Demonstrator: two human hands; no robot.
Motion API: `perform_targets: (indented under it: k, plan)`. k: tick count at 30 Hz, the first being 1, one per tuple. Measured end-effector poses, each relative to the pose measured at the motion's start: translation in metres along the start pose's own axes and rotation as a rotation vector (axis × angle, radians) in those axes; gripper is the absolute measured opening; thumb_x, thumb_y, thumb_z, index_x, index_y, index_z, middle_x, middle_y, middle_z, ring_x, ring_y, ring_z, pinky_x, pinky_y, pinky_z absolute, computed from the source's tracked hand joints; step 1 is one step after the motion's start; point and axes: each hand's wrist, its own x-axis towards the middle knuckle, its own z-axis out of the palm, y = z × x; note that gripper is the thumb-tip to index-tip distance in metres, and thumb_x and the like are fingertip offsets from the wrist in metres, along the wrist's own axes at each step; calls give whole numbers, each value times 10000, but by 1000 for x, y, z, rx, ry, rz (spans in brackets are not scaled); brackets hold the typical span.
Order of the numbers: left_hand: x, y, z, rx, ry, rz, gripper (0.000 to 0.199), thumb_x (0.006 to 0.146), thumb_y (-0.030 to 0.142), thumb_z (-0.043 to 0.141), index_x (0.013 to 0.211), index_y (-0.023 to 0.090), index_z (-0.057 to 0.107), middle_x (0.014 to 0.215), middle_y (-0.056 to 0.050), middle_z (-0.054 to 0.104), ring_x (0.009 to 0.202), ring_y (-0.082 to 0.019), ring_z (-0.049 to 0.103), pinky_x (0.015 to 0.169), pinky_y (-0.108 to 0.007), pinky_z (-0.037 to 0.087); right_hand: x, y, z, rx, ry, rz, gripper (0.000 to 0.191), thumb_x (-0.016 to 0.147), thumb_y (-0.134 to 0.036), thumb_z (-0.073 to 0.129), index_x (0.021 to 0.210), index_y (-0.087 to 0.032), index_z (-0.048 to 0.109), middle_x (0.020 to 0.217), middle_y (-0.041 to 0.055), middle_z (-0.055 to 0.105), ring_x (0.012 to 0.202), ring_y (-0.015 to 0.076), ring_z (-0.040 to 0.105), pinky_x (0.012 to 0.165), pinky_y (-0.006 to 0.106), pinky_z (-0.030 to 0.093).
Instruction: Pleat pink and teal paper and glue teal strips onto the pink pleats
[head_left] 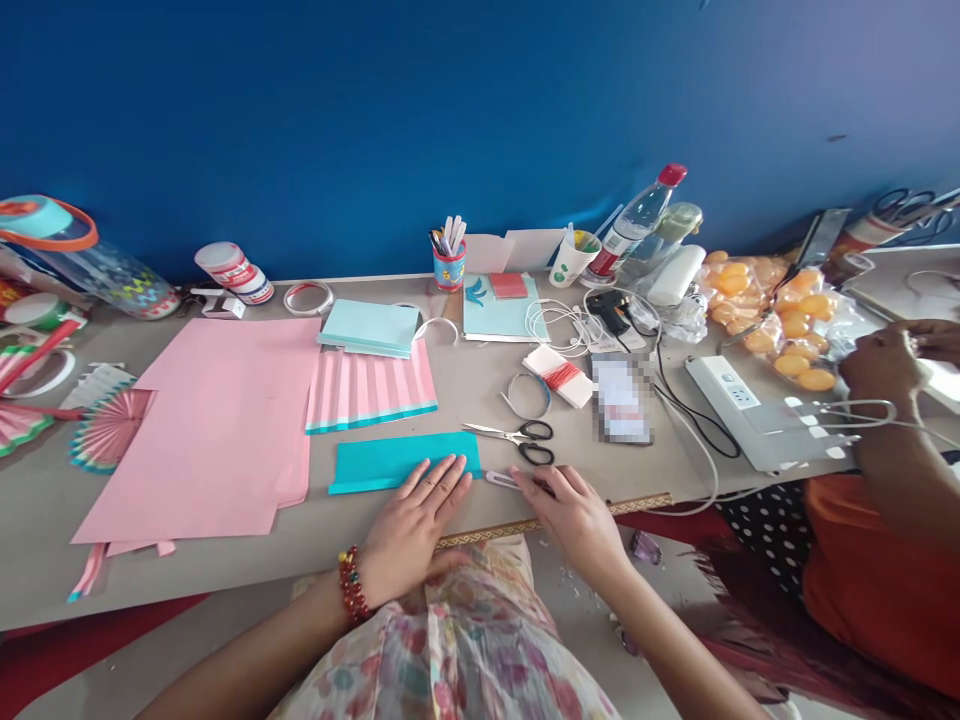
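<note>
Table; left hand flat on paper; curled right hand holds tool.

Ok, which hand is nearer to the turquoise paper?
Left. The left hand has its fingers on the right part of the turquoise paper; the right hand is off the paper, to its right, at a slim pale tool.

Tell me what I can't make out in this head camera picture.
Head view:
Part of the flat teal paper strip: under the left hand.
One end of the slim pale-lilac tool: under the right hand.
Screen of the dark-edged rectangular phone: pixelated.
Clear plastic bottle with orange band: cut off at left edge.
</note>
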Motion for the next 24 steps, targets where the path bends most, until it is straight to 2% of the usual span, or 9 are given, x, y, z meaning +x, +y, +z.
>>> perform_targets:
  k: [8,19,24]
  plan:
    - [-1,0,2,1,-2,5,869,926,708,268,1555,115,173,1622,-139,154,1502,-278,145,1206,-481,106,-1,1,-1,12,14,-8,467,891,-122,562,1343,-235,597,1008,82,636,871,223,544,766,332,501]
    - [0,0,1,1,-5,-1,884,917,720,256,1554,112,176,1619,-135,173,1500,-281,151,1205,-477,127,-3,5,3,-42,18,-16,514,873,-61,551,1348,-253,592,1006,75,645,885,225,545,773,332,492]
    - [0,1,1,3,-8,-2,894,910,728,263,1554,114,178,1618,-136,178,1500,-284,149,1202,-479,134,-4,5,3,-42,12,-14,492,892,-90,547,1351,-262,588,1019,74,651,882,220,548,774,323,494]
